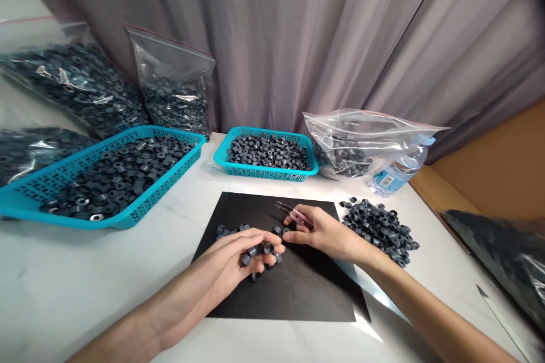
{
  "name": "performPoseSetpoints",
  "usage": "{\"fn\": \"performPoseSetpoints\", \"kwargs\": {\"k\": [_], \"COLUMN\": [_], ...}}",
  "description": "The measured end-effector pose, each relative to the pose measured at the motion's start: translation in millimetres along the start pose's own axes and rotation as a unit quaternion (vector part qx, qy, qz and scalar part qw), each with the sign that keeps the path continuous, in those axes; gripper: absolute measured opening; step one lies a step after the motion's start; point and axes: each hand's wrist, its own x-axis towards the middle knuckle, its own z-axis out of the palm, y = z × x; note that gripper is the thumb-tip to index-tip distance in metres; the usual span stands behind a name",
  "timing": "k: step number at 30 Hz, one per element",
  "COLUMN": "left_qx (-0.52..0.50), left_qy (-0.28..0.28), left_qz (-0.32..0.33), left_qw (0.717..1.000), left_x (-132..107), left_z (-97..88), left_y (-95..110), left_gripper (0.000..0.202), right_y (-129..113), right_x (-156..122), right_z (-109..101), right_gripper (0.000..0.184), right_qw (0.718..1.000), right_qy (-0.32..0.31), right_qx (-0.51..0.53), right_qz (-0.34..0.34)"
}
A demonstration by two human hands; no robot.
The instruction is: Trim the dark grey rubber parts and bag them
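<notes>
My left hand (230, 252) is cupped over a black sheet (310, 295), its fingers curled round several small dark grey plastic rings (268, 248). More of these rings lie on the sheet behind and below that hand. Just to the right, my right hand (327, 233) grips a pair of pinkish tweezers (302, 219), their tips pointing up and left, away from the rings. Its thumb and a fingertip are close to a loose ring (277, 230) by the left fingertips; whether they touch a ring I cannot tell.
Beside the sheet on the right is a pile of rings (381, 229). Two blue baskets (164, 191) (266, 172) full of rings stand at the left and back. Zip bags (176, 91) (340, 147) of rings, a water bottle (395, 173) and a cardboard box (489, 181) surround the white table.
</notes>
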Motion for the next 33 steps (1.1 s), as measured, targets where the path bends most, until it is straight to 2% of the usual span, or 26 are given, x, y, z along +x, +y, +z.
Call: {"fn": "performPoseSetpoints", "kwargs": {"k": [6,10,16,21,25,28,31,32,33], "left_qx": [-0.003,0.007,0.011,0.02,0.053,0.086,0.186,0.235,0.288], "left_qy": [-0.005,-0.008,-0.007,-0.009,-0.044,-0.053,-0.032,-0.019,-0.003], "left_qz": [-0.007,-0.008,0.001,-0.001,-0.046,-0.066,-0.049,-0.018,0.05], "left_qw": [1.0,1.0,1.0,1.0,0.997,0.993,0.981,0.972,0.956], "left_x": [-7,-16,-12,-11,-21,-18,2,11,19], "left_z": [5.7,6.9,1.7,0.7,0.9,2.1,19.1,30.5,44.6], "left_y": [7,13,7,8,18,25,44,55,68], "left_gripper": [0.022,0.023,0.024,0.025,0.03,0.039,0.058,0.061,0.059], "right_y": [7,7,8,10,11,9,8,8,8], "right_x": [4,6,12,14,18,21,24,26,27], "right_z": [6,12,23,20,14,13,16,17,18], "right_gripper": [0.033,0.034,0.032,0.041,0.048,0.05,0.048,0.046,0.045], "right_qw": [1.0,0.997,0.994,0.995,0.993,0.992,0.991,0.99,0.99], "right_qy": [-0.002,0.02,0.043,0.019,-0.02,-0.016,0.006,0.014,0.021], "right_qx": [-0.006,-0.018,-0.009,0.039,0.08,0.094,0.099,0.1,0.101], "right_qz": [-0.018,-0.066,-0.103,-0.095,-0.087,-0.086,-0.09,-0.094,-0.097]}}
